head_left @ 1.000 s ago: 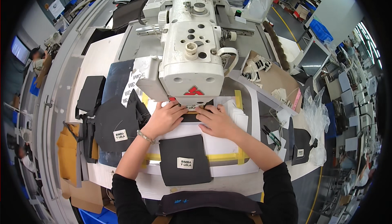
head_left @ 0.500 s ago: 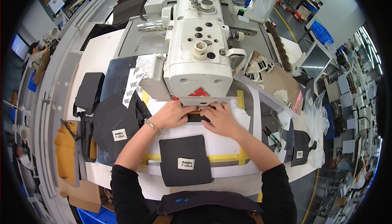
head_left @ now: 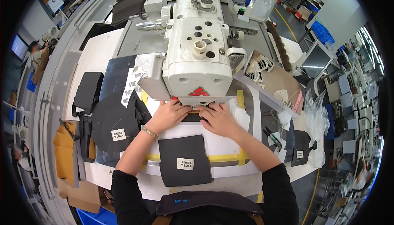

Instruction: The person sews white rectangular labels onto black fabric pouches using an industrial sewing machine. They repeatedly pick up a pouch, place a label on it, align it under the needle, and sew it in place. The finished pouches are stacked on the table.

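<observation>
A white industrial sewing machine [head_left: 197, 75] stands in front of me, its head hanging over both hands. My left hand [head_left: 170, 116], with a bead bracelet at the wrist, lies with its fingers flat on a dark fabric piece [head_left: 192, 118] under that head. From the other side my right hand [head_left: 219, 119] rests on the same piece, thumb apart from the fingers. Between the fingertips shows a small pale printed label [head_left: 192, 107] with an orange-brown strip below it. The machine head hides the needle area. Nearer me lies a black fabric panel [head_left: 184, 175] bearing a white label.
Black fabric pieces [head_left: 108, 120] lie left, beside mustard fabric [head_left: 65, 147]. At right are a cardboard tray [head_left: 283, 79] of labels, green-handled snips [head_left: 273, 139], clear plastic [head_left: 318, 134] and another labelled black piece [head_left: 303, 143]. Yellow tape [head_left: 223, 158] borders the white work sheet.
My left hand has shifted left and flattened, and my fingertips have parted, so the pale label between them now shows. My right hand stays nearly in place. The black panel has not moved.
</observation>
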The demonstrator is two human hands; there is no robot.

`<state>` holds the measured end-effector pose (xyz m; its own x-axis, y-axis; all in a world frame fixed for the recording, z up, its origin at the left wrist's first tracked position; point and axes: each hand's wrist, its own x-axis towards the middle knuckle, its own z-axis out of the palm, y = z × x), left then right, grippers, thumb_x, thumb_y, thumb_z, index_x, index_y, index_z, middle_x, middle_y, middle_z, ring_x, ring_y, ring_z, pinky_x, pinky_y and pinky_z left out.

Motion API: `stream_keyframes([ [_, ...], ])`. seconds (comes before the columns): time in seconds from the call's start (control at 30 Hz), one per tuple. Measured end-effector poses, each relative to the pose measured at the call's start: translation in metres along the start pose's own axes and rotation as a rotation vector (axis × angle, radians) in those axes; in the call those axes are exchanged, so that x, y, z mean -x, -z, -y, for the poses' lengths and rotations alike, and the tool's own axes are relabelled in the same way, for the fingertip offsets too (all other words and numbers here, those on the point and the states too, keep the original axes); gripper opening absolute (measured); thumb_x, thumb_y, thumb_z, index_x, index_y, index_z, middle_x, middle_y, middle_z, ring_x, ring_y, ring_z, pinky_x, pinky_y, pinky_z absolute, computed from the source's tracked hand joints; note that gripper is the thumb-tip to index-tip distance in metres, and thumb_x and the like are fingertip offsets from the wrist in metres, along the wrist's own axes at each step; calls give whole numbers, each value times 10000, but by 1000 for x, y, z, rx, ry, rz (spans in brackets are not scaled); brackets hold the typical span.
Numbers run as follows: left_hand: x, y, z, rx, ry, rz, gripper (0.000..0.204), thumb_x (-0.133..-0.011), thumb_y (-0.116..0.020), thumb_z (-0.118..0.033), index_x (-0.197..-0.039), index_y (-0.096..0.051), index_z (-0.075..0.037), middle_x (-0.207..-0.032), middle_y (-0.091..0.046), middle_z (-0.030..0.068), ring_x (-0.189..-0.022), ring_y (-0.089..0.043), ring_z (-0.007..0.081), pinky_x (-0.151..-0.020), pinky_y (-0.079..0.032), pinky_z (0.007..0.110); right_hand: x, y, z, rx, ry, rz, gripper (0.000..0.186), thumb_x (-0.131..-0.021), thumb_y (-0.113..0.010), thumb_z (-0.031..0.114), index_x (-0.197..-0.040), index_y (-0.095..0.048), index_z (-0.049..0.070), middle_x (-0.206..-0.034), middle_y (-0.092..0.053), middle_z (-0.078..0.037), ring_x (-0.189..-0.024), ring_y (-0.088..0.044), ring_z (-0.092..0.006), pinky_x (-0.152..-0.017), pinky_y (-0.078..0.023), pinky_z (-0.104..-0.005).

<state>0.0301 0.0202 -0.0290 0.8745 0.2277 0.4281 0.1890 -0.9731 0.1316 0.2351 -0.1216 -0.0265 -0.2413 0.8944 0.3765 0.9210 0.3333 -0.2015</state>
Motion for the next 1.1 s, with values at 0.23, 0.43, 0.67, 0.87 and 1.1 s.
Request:
stream_keyframes([
  [0.23, 4, 0, 4, -40, -12, -52, 187, -824, -717, -233, -1003, -725, -177, -980, -689, -62, -973, -584, 169, -891, -358, 404, 0, 0, 0, 4, 4, 1, 215, -858, -632, 249, -1032, -564, 141, -1214, -627, 20, -1033, -510, -209, -845, -364, -392],
  [0.43, -9, 5, 5, 58, -78, 2, 220, -843, -690, -209, -1061, -712, -186, -939, -703, -29, -884, -624, 192, -784, -456, 379, 0, 0, 1, -4, 6, 9, 227, -856, -638, 255, -1035, -560, 138, -1221, -622, 17, -1052, -504, -214, -846, -364, -393],
  [0.67, -21, 13, 9, 260, -53, 192, 314, -864, -643, -195, -1178, -649, -193, -727, -663, 90, -583, -616, 289, -552, -489, 383, -3, 7, 2, -74, -12, 32, 240, -851, -648, 252, -1027, -552, 120, -1217, -620, 4, -1071, -498, -231, -845, -362, -397],
  [0.87, -18, 2, 8, 195, -92, 81, 321, -853, -663, -214, -1174, -661, -219, -791, -692, 39, -636, -621, 254, -611, -486, 375, -2, 4, 0, -27, -11, 31, 240, -848, -649, 244, -1029, -553, 118, -1199, -626, 3, -1059, -504, -225, -835, -361, -390],
  [1.1, -7, -4, -2, 32, -11, 88, 319, -846, -684, -235, -1165, -685, -241, -943, -708, -73, -825, -597, 171, -833, -406, 442, -2, 2, 2, 0, 8, -15, 231, -844, -645, 242, -1018, -559, 117, -1175, -638, 3, -1009, -520, -210, -821, -367, -380],
])
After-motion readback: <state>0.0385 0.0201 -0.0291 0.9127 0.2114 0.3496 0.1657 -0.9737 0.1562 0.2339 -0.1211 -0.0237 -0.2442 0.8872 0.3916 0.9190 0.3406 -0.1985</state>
